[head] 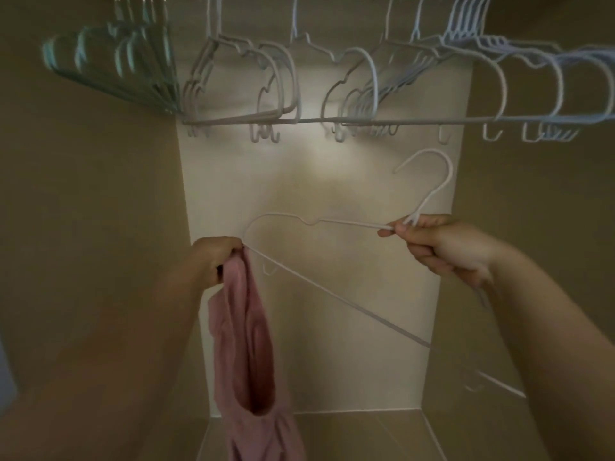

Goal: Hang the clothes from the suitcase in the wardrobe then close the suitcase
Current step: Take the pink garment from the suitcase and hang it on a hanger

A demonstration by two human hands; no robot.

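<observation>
My right hand (442, 244) grips a white wire hanger (332, 296) at its neck, just below the hook, and holds it tilted in front of the wardrobe's pale back wall. My left hand (213, 257) grips a pink garment (244, 347) by its top edge, right at the hanger's left shoulder tip. The garment hangs straight down from that hand, with an opening gaping toward me. Its lower end runs out of the frame. The suitcase is not in view.
Several empty white hangers (366, 91) hang in a row across the top of the wardrobe, with a bunch of green ones (116, 64) at the left. Tan side walls (93, 201) close in left and right. The wardrobe floor (359, 434) lies below.
</observation>
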